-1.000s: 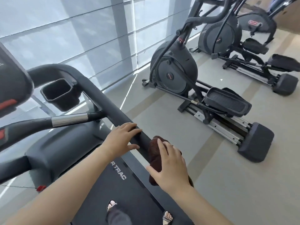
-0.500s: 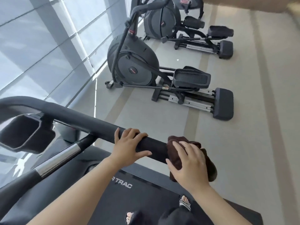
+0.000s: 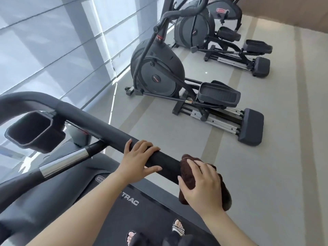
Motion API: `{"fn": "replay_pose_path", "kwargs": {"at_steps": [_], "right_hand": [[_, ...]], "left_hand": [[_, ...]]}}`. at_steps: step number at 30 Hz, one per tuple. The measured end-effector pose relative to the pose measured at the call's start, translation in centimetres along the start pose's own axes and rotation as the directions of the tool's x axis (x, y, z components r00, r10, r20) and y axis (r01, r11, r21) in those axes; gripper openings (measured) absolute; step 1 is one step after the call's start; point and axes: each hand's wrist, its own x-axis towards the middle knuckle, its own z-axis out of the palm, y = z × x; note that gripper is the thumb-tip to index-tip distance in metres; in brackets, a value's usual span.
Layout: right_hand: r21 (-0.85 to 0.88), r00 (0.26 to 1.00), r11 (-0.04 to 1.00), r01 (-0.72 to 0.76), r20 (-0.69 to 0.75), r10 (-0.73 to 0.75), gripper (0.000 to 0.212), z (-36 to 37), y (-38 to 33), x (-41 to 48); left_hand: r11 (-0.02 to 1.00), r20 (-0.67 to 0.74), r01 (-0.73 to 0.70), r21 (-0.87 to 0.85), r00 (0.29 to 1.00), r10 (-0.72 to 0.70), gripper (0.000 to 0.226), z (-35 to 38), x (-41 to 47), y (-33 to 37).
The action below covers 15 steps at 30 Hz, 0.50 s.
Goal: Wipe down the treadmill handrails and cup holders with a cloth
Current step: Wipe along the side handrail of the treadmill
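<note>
A treadmill handrail (image 3: 106,128) is seen being wiped near its end, at lower centre of the frame. A dark brown cloth (image 3: 188,176) is wrapped over the rail's tip and pressed there by the right hand (image 3: 202,185), whose fingers are spread across the fabric. The rail is steadied just beside the cloth by the left hand (image 3: 138,160), laid over the bar with fingers loosely curled and nothing held. An empty cup holder (image 3: 33,130), at the left of the frame, appears not yet reached. Two elliptical machines (image 3: 159,71) are parked on the floor beyond. The handrail stage is judged to be under way; next, the cloth would need drawing up the rail toward the cup holder.
</note>
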Motion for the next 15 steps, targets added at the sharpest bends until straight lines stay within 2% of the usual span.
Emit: {"fn": "replay_pose_path", "kwargs": {"at_steps": [6, 9, 11, 15], "right_hand": [[0.097, 0.972, 0.992, 0.078, 0.214, -0.097, 0.058, 0.5, -2.2, 3.2], [0.05, 0.959, 0.981, 0.186, 0.209, -0.193, 0.059, -0.5, -0.4, 0.8], [0.051, 0.961, 0.977, 0.205, 0.177, -0.211, 0.059, -0.5, 0.4, -0.2], [0.079, 0.951, 0.965, 0.25, 0.17, -0.26, 0.058, 1.4, -2.2, 2.8]], "left_hand": [[0.999, 0.011, 0.022, -0.048, 1.0, -0.022, 0.063, -1.1, -0.1, 0.4], [0.997, -0.009, 0.053, -0.058, 0.999, -0.054, 0.063, -1.3, -0.5, 0.4], [0.994, -0.025, 0.092, -0.062, 0.995, -0.094, 0.064, -1.1, -0.9, 0.6], [0.989, -0.024, 0.134, -0.065, 0.99, -0.136, 0.059, -1.3, -1.5, 0.9]]}}
